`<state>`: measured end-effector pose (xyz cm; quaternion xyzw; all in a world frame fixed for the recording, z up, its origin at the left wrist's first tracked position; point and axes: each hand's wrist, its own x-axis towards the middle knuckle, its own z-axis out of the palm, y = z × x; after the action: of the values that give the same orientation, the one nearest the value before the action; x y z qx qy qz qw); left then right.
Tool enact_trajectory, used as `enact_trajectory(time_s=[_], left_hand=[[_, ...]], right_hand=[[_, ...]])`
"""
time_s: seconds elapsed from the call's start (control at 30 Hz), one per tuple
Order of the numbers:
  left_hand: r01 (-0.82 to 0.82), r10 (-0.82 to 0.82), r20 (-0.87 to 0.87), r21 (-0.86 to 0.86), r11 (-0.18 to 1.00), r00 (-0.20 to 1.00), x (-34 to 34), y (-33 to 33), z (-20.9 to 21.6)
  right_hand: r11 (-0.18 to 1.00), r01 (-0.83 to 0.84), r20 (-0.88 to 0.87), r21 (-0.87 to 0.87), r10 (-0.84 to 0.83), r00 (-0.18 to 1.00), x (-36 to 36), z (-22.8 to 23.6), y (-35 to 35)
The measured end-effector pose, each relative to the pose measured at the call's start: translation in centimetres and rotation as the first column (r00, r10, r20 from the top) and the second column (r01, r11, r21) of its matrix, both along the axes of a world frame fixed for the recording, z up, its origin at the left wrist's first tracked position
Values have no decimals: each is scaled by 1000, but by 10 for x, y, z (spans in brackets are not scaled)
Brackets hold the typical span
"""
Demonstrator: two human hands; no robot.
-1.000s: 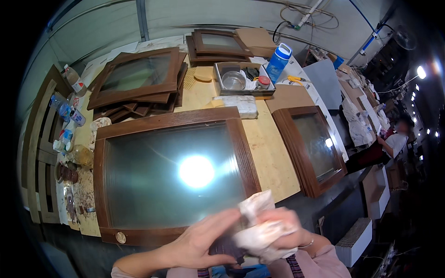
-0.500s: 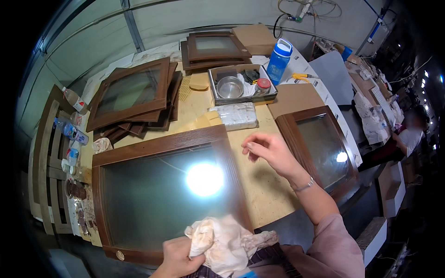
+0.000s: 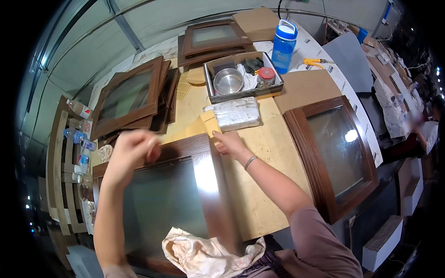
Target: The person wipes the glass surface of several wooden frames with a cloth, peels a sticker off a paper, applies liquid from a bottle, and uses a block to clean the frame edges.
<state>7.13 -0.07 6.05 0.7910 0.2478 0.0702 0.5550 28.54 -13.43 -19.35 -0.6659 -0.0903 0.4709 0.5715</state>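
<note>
A brown wood-framed glass panel (image 3: 204, 147) lies on the table in front of me, its right side blurred. Over its far rail hangs my left hand (image 3: 139, 147), fingers curled and smeared by motion. My right hand (image 3: 231, 144) is closed at the panel's far right corner, its thumb beside a folded yellow sheet (image 3: 211, 121). Whether it grips the sheet or the frame is hidden. A stained off-white cloth (image 3: 204, 252) lies bunched at the panel's near edge, against my body, with neither hand on it. Beyond the right hand sits a silver-wrapped block (image 3: 238, 113).
Framed panels are stacked at the left (image 3: 125, 97), the back (image 3: 213, 37) and the right (image 3: 333, 153). An open box (image 3: 245, 95) holds a metal bowl and a red-lidded jar. Behind it stand a blue bottle (image 3: 283, 48) and a yellow-handled tool (image 3: 315, 62). Bottles line the left edge.
My left hand has let go of the cloth and moved up over the panel's far rail. My right hand has moved left and closed by the far right corner.
</note>
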Motion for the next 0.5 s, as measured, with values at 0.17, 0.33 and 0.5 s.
enact_trajectory(time_s=[0.17,0.33,0.5], left_hand=[[-4,21,-252,67,998,968,112,85,-95],[153,-33,-334,339,928,942,192,125,-176],[192,-99,-429,179,965,898,203,112,-189]], right_hand=[[995,91,-290,30,-79,954,-21,-24,19],[970,131,-397,207,-39,917,-25,-36,20],[914,235,-461,330,-61,885,-31,-40,20]])
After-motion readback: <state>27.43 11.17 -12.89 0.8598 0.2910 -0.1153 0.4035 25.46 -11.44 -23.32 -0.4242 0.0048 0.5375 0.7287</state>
